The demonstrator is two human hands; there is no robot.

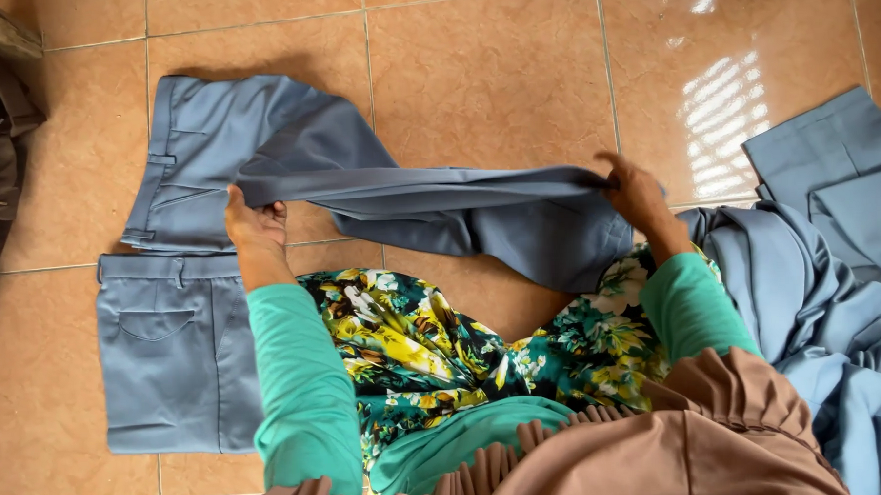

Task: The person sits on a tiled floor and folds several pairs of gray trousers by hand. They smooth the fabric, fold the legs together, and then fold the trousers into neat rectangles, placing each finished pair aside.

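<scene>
Blue trousers [439, 194] stretched between left hand [254, 225] and right hand [639, 194]

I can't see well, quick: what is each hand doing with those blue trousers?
Left hand: closed, gripping the stretched blue-grey trousers near the waist end.
Right hand: closed, pinching the same trousers at the leg end.

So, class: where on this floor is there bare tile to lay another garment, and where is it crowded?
Bare tile lies beyond the trousers held by the left hand and right hand, and left of the folded trousers. The right side is crowded by a heap of blue garments.
</scene>
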